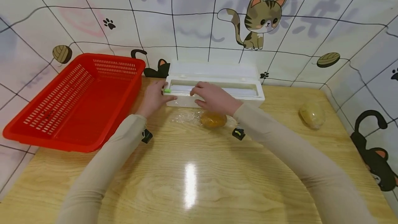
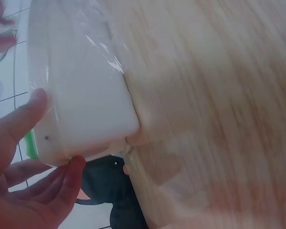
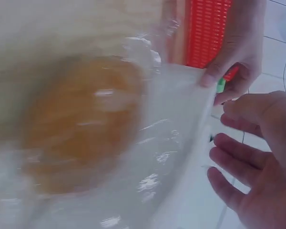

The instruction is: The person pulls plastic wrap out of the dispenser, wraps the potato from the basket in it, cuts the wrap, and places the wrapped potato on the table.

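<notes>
A white cling film dispenser [image 1: 214, 98] stands by the back wall with its lid raised and a roll inside. My left hand [image 1: 154, 98] grips its left end, thumb on the front face and fingers around the side, beside a green slider [image 1: 167, 90]. Over the front edge is my right hand [image 1: 214, 96], fingers spread and loosely bent, with nothing between them in the right wrist view. Clear film [image 3: 155, 143] runs down the box front and over an orange-brown oval item [image 1: 213, 119] lying on the table before the box.
A red plastic basket [image 1: 102, 113] with slotted sides stands at the left. Toward the right edge of the wooden table [image 1: 236, 179] lies a yellowish, film-wrapped roundish item [image 1: 312, 115]. A cat-patterned covering [image 1: 192, 27] rises behind the table.
</notes>
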`<state>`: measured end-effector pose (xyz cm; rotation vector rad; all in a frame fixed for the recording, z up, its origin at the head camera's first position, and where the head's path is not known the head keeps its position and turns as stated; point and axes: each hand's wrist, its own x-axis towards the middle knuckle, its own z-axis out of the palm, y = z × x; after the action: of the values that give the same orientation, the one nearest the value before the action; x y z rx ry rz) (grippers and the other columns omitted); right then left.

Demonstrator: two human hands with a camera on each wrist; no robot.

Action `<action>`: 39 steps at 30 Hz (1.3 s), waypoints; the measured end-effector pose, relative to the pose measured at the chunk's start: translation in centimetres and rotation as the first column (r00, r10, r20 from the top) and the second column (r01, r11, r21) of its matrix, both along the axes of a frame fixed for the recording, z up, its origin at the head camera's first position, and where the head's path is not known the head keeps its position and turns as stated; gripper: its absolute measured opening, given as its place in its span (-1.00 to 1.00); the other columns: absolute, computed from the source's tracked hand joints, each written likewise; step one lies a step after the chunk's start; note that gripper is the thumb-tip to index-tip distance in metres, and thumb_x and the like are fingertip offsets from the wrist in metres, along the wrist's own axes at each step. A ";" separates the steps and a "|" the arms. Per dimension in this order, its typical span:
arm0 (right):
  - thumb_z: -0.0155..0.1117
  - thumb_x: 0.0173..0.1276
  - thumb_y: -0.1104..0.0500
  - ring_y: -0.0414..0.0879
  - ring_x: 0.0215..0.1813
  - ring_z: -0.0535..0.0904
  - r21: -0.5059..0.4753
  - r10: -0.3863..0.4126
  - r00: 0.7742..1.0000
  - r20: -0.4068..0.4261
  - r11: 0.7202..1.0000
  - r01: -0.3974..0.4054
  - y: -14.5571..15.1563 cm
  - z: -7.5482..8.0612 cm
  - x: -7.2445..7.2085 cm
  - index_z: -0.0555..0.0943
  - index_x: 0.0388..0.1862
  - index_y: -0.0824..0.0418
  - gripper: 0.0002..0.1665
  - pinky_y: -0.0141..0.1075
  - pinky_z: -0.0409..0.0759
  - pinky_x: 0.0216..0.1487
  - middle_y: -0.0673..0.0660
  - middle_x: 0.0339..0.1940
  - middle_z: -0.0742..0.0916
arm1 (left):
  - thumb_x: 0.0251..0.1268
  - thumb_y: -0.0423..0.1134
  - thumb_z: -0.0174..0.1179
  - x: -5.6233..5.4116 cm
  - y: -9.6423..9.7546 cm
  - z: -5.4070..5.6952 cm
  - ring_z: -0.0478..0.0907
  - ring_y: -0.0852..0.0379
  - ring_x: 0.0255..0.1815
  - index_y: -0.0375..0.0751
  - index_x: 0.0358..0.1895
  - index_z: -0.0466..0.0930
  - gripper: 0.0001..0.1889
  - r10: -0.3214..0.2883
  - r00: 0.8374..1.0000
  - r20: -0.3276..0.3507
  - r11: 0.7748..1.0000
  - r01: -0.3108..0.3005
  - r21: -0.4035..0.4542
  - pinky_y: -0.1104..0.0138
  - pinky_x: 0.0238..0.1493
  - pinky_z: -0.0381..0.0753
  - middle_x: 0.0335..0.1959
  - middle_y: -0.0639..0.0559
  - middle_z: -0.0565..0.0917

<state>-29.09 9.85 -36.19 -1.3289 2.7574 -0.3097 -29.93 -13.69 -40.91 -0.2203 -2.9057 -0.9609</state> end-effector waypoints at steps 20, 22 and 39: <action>0.11 0.48 0.18 -0.04 -0.16 0.47 0.307 0.011 0.980 -0.199 0.950 0.052 -6.3 -0.6 -3.7 0.49 0.13 0.04 -0.72 -0.13 0.45 -0.16 0.06 -0.17 0.57 | -0.03 -0.22 0.52 -1.9 1.6 2.5 0.44 -0.17 -0.19 -0.42 -0.15 0.46 -0.52 -0.082 0.987 0.139 0.993 0.093 -0.074 0.11 -0.14 0.47 -0.21 -0.25 0.59; 0.07 0.51 0.15 -0.03 -0.17 0.48 0.292 -0.009 0.986 -0.169 0.955 0.059 -5.3 -0.7 -4.0 0.50 0.06 0.06 -0.80 -0.11 0.46 -0.15 0.05 -0.21 0.57 | -0.05 -0.21 0.53 -1.9 1.5 2.7 0.42 -0.16 -0.16 -0.43 -0.11 0.44 -0.46 -0.062 0.984 0.167 0.994 0.075 -0.074 0.11 -0.13 0.47 -0.16 -0.26 0.57; 0.30 0.23 0.46 -0.06 -0.40 0.33 -0.233 -0.026 0.976 -0.214 0.972 -0.025 18.6 -3.3 -2.2 0.46 -0.35 0.18 -0.75 -0.16 0.32 -0.33 0.03 -0.43 0.48 | -0.02 -0.21 0.51 -1.2 0.0 2.9 0.37 -0.20 -0.06 -0.47 0.06 0.41 -0.37 -0.033 0.984 0.178 0.998 0.042 -0.049 0.09 -0.07 0.47 -0.04 -0.34 0.52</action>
<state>-31.29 28.41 -39.52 -1.4968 2.9761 -0.5370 -31.16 -13.73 -38.02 -0.2037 -3.1015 -0.9572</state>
